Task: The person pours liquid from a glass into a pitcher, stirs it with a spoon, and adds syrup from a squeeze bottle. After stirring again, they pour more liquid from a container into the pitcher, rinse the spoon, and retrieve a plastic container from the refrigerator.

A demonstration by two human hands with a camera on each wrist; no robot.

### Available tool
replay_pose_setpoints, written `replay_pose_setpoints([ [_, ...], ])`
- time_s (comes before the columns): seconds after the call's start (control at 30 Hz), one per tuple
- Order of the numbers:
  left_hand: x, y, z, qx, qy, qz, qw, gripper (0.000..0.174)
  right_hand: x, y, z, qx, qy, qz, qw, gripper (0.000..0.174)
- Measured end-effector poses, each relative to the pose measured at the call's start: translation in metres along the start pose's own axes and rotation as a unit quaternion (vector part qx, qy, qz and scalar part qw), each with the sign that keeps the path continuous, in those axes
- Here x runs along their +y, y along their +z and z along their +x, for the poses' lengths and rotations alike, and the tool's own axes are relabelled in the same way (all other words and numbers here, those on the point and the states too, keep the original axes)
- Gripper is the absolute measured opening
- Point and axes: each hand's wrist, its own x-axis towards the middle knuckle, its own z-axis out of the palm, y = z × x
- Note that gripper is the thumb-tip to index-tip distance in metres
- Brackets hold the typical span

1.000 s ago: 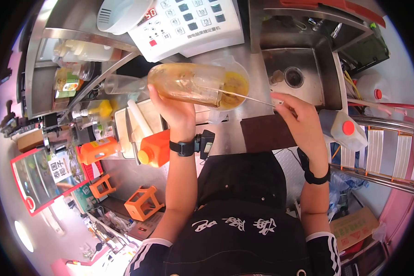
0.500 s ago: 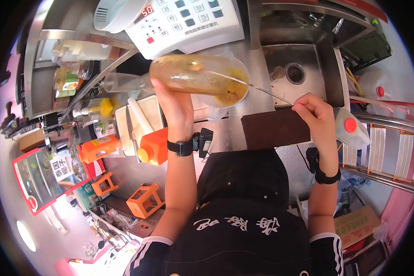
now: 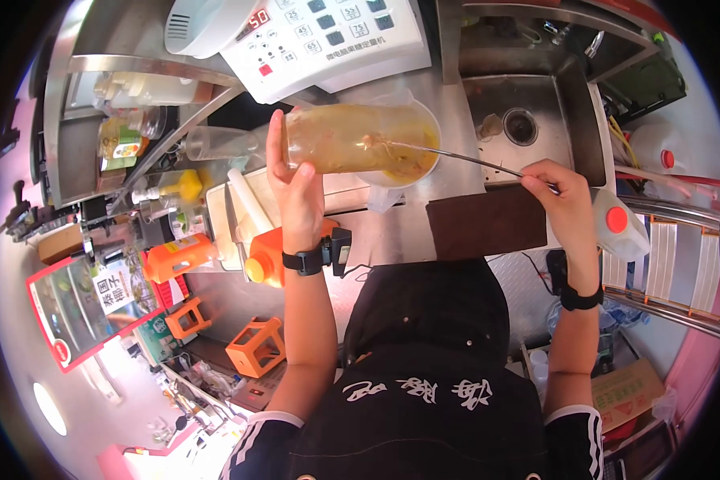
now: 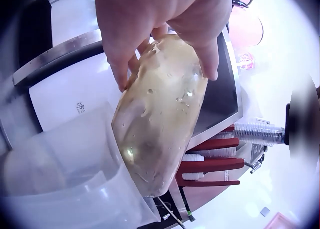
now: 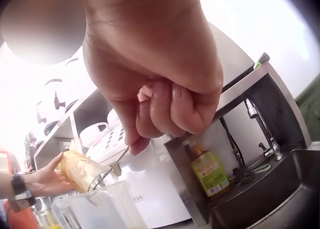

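Note:
My left hand (image 3: 298, 188) grips the base of a clear cup (image 3: 336, 140), which lies tilted nearly on its side with yellowish, pulpy contents. In the left wrist view my fingers and thumb (image 4: 212, 64) wrap the cup's (image 4: 160, 104) end. My right hand (image 3: 566, 210) pinches the end of a thin metal rod (image 3: 480, 162), whose other end reaches into the cup's mouth. Under that mouth stands a translucent container (image 3: 414, 178) with yellow contents. The right wrist view shows the rod (image 5: 112, 171) between thumb and fingertips, above the container (image 5: 100, 209).
A white machine with buttons (image 3: 328, 48) stands behind the cup. The sink (image 3: 528, 112) is at the right, a brown cloth (image 3: 488, 226) at the counter's front edge. Left are a cutting board (image 3: 220, 212) with a knife, and an orange bottle (image 3: 268, 254). A white jug (image 3: 620, 224) stands right.
The right hand has moved right with the rod, drawing more of it out of the cup. The left hand has shifted its grip at the cup's base, and the cup has turned somewhat.

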Motion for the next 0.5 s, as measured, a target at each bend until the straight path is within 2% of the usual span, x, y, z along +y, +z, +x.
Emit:
replay_pose_setpoints([
  [0.1, 0.004, 0.002, 0.001, -0.005, -0.016, -0.031, 0.999, 0.098, 0.005, 0.013, 0.008, -0.026, 0.018, 0.068, 0.997, 0.006],
  [0.23, 0.004, -0.001, 0.003, -0.024, -0.004, -0.035, 0.999, 0.097, 0.02, 0.004, 0.005, -0.015, 0.008, 0.051, 0.999, 0.005],
  [0.3, 0.006, -0.006, 0.005, -0.02, 0.006, -0.018, 1.0, 0.096, 0.022, -0.013, 0.001, 0.025, -0.043, -0.042, 0.998, 0.005],
  [0.4, 0.009, -0.011, 0.007, -0.013, 0.018, -0.007, 1.0, 0.095, 0.022, -0.03, -0.003, 0.064, -0.049, -0.075, 0.994, 0.004],
  [0.47, 0.011, -0.01, 0.008, -0.01, 0.018, -0.012, 1.0, 0.095, 0.03, -0.029, 0.0, 0.072, -0.028, -0.042, 0.996, 0.006],
  [0.5, 0.011, -0.01, 0.009, -0.012, 0.017, -0.022, 1.0, 0.095, 0.032, -0.023, 0.004, 0.067, -0.023, 0.016, 0.997, 0.006],
])
